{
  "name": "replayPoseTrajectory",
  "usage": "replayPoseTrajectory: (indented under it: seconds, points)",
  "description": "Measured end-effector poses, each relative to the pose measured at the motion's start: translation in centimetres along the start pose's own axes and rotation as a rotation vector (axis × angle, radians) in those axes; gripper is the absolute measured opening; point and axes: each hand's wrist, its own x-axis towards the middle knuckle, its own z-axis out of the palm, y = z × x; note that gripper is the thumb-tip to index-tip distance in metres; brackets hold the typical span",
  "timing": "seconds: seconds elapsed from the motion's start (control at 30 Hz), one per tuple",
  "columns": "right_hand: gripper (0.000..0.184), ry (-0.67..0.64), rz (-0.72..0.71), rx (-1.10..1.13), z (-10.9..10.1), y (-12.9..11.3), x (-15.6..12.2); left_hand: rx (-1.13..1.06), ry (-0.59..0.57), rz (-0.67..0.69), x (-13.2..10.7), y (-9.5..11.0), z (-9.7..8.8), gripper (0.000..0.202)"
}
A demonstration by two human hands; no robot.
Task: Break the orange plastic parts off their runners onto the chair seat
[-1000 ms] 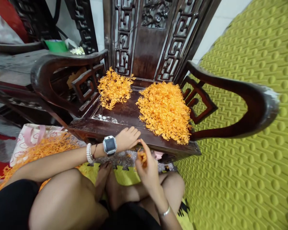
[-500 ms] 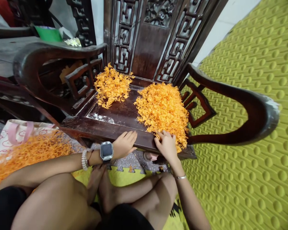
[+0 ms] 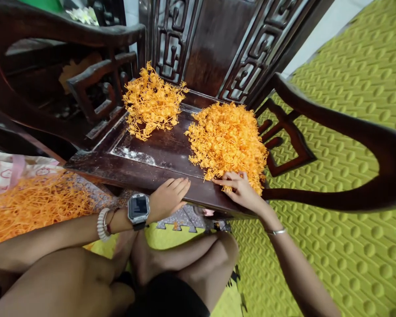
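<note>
- White patterned cloth makes up one bag (image 3: 6, 164) at the far left, with pink handles; one tangled orange heap (image 3: 53, 198) lies up against it.
- One green object (image 3: 41, 5), cut off by the top edge, and one small cluster of pale petals (image 3: 84, 16) just right of it.
- On the left wrist, one beaded bracelet (image 3: 103, 224), one thin dark band and one square-faced watch (image 3: 139, 208).
- One dark wooden chair (image 3: 171, 152) with two curved arms; one whitish patch (image 3: 135, 155) marks its seat near the front left.
- Two orange piles rest on that seat. First, the smaller pile (image 3: 153, 108), toward the back left, beyond the left hand and well apart from it.
- One left hand (image 3: 170, 197), lying flat over the seat's front edge, fingers straight and side by side, between the two piles' sides.
- Second, the larger pile (image 3: 229, 138), beyond the right hand and touching its fingers.
- One right hand (image 3: 240, 187) at this pile's front edge, fingers bent and close together, one pointing left; whether they pinch a piece I cannot tell. One silvery bangle (image 3: 276, 231) circles its wrist.
- One yellow-green studded mat (image 3: 359, 246) fills the far right.
</note>
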Motion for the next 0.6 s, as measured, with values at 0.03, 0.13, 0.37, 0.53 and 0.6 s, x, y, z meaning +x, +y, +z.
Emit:
replayPoseTrajectory:
  seconds: [0.03, 0.13, 0.37, 0.53, 0.6]
  points:
    - [0.039, -0.021, -0.021, 0.000, -0.2, 0.2, 0.1, -0.007, -0.001, -0.003, 0.0, -0.1, -0.1, 0.050]
    - [0.041, -0.049, -0.064, 0.000, -0.3, 0.6, 0.5, -0.020, 0.002, 0.000, 0.0, -0.2, -0.3, 0.049]
    - [0.043, -0.068, -0.080, -0.008, -0.2, -0.7, 1.7, -0.054, 0.026, 0.017, -0.3, -0.3, 0.2, 0.050]
    - [0.044, -0.058, -0.086, -0.049, -0.1, -2.6, 2.9, -0.128, 0.032, 0.031, -0.4, -0.7, 0.1, 0.050]
    - [0.047, -0.058, -0.097, -0.074, 0.0, -3.3, 3.5, -0.169, 0.040, 0.034, -0.4, -0.9, 0.0, 0.050]
